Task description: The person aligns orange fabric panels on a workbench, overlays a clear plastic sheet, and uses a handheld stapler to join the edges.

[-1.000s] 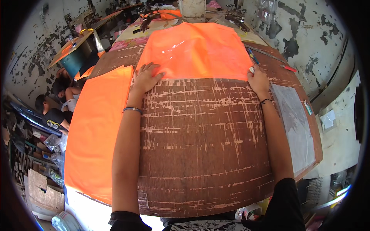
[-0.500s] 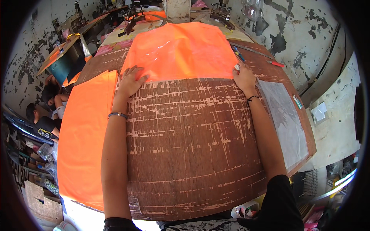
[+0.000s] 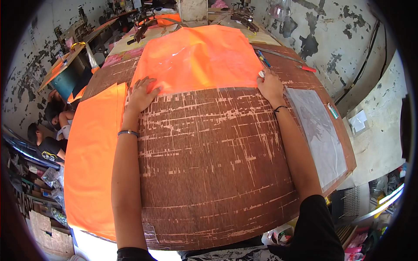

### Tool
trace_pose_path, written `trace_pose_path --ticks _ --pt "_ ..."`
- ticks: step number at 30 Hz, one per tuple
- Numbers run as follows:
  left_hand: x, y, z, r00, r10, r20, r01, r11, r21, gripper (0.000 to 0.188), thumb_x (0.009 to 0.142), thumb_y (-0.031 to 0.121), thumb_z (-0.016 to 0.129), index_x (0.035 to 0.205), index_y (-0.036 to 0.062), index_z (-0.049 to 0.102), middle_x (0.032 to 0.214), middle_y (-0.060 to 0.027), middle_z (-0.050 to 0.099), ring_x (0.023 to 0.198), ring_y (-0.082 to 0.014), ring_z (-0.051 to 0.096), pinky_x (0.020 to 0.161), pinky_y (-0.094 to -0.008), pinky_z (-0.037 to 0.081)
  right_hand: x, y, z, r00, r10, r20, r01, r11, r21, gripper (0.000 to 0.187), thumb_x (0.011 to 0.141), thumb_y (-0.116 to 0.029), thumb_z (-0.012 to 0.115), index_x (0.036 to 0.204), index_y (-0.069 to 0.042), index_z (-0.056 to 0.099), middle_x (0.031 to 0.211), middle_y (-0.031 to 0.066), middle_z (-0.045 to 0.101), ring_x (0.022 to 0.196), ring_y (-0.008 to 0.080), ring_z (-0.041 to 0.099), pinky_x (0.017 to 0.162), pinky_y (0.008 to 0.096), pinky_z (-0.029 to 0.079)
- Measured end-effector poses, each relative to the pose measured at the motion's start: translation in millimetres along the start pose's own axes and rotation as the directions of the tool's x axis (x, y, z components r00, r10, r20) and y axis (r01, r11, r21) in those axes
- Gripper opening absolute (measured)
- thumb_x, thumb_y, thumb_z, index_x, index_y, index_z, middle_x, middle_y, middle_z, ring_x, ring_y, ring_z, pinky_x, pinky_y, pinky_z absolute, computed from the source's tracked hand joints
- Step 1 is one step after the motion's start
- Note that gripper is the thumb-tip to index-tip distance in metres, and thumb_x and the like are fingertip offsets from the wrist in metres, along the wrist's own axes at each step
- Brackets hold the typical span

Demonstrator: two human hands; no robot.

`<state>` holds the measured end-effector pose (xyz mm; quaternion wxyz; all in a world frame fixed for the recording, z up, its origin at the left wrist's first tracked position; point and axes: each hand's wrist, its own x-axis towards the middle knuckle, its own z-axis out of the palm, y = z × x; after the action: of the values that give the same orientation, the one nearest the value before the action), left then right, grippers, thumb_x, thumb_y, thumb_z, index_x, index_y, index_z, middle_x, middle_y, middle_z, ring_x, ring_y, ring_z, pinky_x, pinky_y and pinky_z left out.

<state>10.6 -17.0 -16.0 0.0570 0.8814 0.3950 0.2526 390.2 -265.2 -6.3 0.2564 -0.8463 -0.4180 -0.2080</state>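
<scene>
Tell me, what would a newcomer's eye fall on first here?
Probably the bright orange sheet at the far part of the table, with the left hand at its near left corner and the right hand at its near right one. More orange material lies along the left side. Pale scratches criss-cross the brown tabletop in the middle.

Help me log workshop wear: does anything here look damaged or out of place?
The brown tabletop looks damaged: pale scores crisscross its middle. The wall on the right has dark patches where it seems to have peeled. The far orange sheet shows no obvious tear.
</scene>
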Motion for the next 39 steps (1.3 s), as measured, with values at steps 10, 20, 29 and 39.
trace_pose_path --ticks 10,20,29,39 --pt "5.3 -4.5 1.3 0.997 -0.021 0.072 0.022 1.0 -0.013 0.059 0.086 0.058 0.06 0.133 0.0219 0.057 0.15 -0.0086 0.042 0.142 -0.0311 0.031 0.113 -0.0584 0.019 0.9 1.3 1.1 1.0 0.0 -0.014 -0.001 0.999 -0.032 0.031 0.084 -0.024 0.063 0.11 -0.007 0.061 0.109 0.014 0.065 0.104 0.0334 0.062 0.087 0.0465 0.052" --pt "5.6 -7.1 5.4 0.999 0.002 0.052 0.0 0.999 -0.046 0.058 0.085 0.057 0.062 0.13 0.0203 0.059 0.147 -0.0088 0.045 0.14 -0.031 0.034 0.112 -0.0591 0.021 -0.6 1.9 -0.5 1.0 0.005 -0.015 -0.005 1.0 -0.011 0.029 0.084 -0.023 0.064 0.108 -0.007 0.061 0.108 0.0135 0.065 0.104 0.0332 0.062 0.086 0.0453 0.053" --pt "8.5 -4.4 -0.3 0.997 0.016 0.075 -0.005 0.99 -0.142 0.051 0.086 0.053 0.064 0.125 0.0195 0.062 0.143 -0.0066 0.05 0.137 -0.0279 0.038 0.111 -0.0589 0.023 1.9 1.9 -0.7 1.0 0.012 -0.003 -0.012 1.0 -0.007 0.03 0.084 -0.023 0.063 0.109 -0.006 0.061 0.109 0.0142 0.064 0.103 0.0347 0.061 0.086 0.0457 0.053" --pt "2.7 0.4 2.9 1.0 0.014 -0.006 -0.015 0.994 -0.104 0.045 0.087 0.05 0.064 0.119 0.0181 0.065 0.138 -0.0068 0.053 0.134 -0.0276 0.041 0.108 -0.0604 0.024 0.0 1.9 -2.7 0.999 0.031 0.029 -0.031 1.0 0.003 0.031 0.084 -0.023 0.063 0.11 -0.007 0.061 0.11 0.0149 0.064 0.105 0.0348 0.061 0.087 0.0458 0.052"
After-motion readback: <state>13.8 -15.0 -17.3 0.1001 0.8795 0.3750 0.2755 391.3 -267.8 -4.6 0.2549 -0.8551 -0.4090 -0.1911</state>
